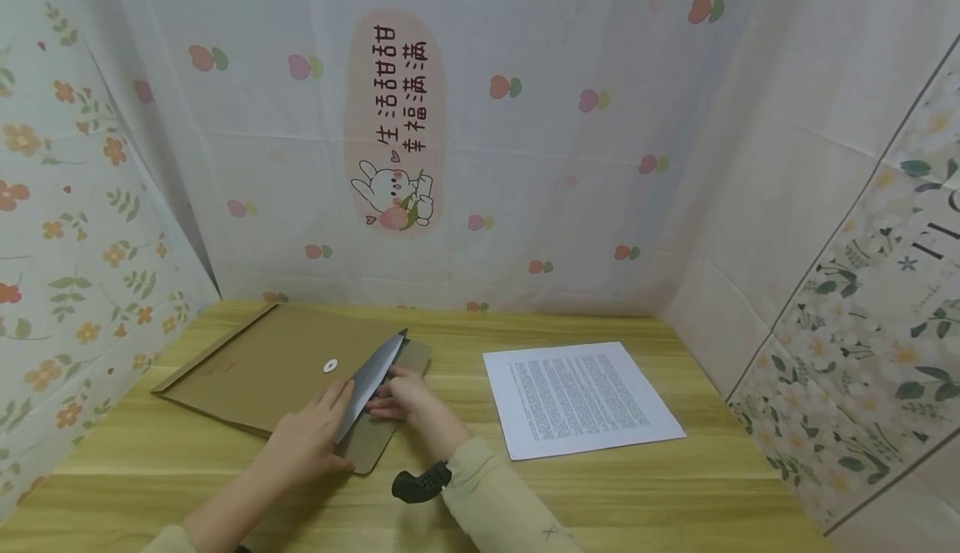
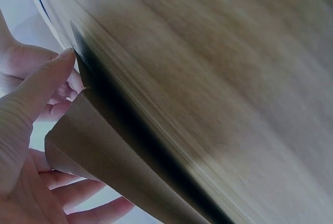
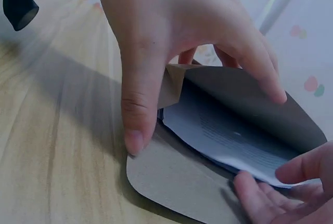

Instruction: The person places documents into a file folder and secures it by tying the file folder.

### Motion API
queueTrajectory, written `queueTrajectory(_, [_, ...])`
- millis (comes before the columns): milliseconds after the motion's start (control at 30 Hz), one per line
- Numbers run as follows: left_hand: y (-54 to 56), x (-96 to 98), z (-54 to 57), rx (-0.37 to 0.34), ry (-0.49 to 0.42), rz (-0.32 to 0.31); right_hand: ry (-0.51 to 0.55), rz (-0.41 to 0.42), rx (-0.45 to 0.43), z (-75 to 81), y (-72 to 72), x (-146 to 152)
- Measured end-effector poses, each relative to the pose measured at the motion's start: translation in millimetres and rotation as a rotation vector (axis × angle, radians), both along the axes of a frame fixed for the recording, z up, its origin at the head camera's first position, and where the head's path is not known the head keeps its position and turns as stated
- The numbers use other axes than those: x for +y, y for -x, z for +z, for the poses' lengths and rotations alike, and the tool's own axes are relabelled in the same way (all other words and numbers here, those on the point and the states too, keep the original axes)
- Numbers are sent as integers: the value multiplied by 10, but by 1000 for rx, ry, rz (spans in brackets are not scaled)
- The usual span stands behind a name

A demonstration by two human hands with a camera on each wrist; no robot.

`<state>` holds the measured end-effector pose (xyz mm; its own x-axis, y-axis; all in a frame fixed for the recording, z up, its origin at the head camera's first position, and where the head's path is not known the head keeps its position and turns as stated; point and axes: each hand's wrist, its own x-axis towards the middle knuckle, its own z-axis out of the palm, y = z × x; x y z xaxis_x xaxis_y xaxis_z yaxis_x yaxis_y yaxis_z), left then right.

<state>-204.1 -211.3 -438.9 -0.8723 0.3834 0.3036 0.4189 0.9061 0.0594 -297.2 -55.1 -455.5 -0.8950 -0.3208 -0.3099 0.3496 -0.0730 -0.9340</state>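
A brown kraft document envelope (image 1: 262, 361) lies on the left part of the table, with its mouth toward my right hand. My left hand (image 1: 303, 440) grips the near corner of that mouth. In the right wrist view its thumb (image 3: 136, 125) is at the flap (image 3: 171, 172) and its other fingers lie over the upper panel. Printed sheets (image 3: 234, 125) sit inside, between the panels, their edge showing at the opening. My right hand (image 1: 420, 407) pinches this edge, fingertips partly hidden in the head view. A round white button (image 1: 330, 366) is on the upper panel.
Another printed paper stack (image 1: 585, 403) lies flat on the wooden table (image 1: 600, 499), right of the envelope. Patterned cloth (image 1: 525, 153) hangs behind the table and at both sides. A black curved piece (image 1: 420, 484) sits at my right wrist.
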Motion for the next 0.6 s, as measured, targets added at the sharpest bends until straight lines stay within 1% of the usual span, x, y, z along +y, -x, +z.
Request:
queueTrajectory(167, [15, -17, 2, -4, -14, -9, -42, 35, -12, 2, 28, -31])
queueTrajectory(367, [33, -15, 3, -24, -16, -9, -76, 31, -21, 31, 26, -36])
queueTrajectory(467, [35, -15, -3, -34, -11, -8, -74, 36, -12, 40, 11, -19])
queueTrajectory(600, [36, -12, -9, -72, -4, -10, -68, 62, 25, 34, -8, 44])
